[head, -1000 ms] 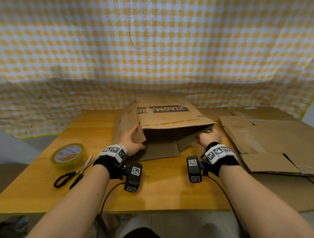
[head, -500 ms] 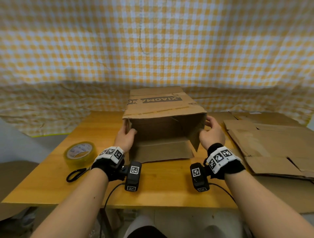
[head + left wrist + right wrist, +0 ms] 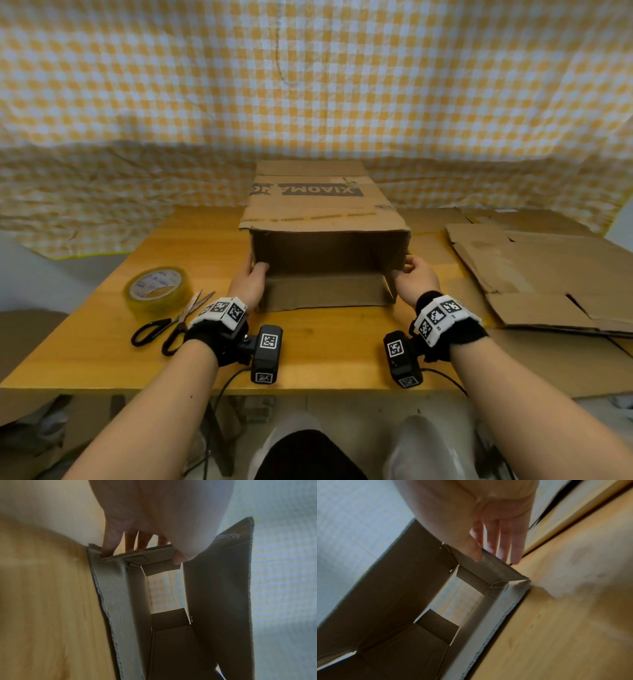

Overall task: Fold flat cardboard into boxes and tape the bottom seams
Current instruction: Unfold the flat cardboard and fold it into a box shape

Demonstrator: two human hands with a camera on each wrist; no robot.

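A brown cardboard box (image 3: 318, 209) lies on its side on the wooden table (image 3: 329, 346), squared into a tube with its open end facing me; checked cloth shows through the far end. My left hand (image 3: 255, 272) pinches the left side flap (image 3: 137, 553), thumb inside and fingers outside. My right hand (image 3: 407, 269) pinches the right side flap (image 3: 494, 566) the same way. The bottom flap (image 3: 325, 291) lies flat on the table toward me.
A roll of clear tape (image 3: 157, 286) and black-handled scissors (image 3: 171, 322) lie left of the box. A stack of flat cardboard (image 3: 534, 270) covers the table's right side. A yellow checked cloth (image 3: 308, 85) hangs behind the table.
The box has gone from a skewed, half-collapsed shape to a squared tube. Both hands have shifted outward to the side flaps at the open end.
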